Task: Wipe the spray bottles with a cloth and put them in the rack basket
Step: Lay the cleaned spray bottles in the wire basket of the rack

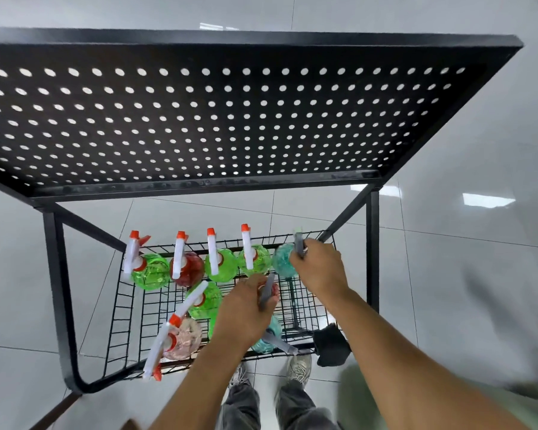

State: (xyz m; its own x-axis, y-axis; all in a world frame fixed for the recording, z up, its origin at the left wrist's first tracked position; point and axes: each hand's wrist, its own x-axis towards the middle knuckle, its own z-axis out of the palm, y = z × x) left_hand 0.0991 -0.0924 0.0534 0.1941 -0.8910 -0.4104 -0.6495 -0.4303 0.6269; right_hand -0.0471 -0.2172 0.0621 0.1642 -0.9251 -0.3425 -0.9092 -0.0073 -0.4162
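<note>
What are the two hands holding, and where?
The right hand grips a teal spray bottle by its grey head; the left hand grips a red one's grey head.

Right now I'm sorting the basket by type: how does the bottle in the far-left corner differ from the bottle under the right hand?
The far-left bottle is green; the teal bottle is blue-green. The far-left bottle has a white sprayer with an orange nozzle; the teal bottle has a grey sprayer. The far-left bottle stands untouched; the right hand grips the teal bottle's sprayer. Both are translucent and sit in the wire basket's far row.
</note>
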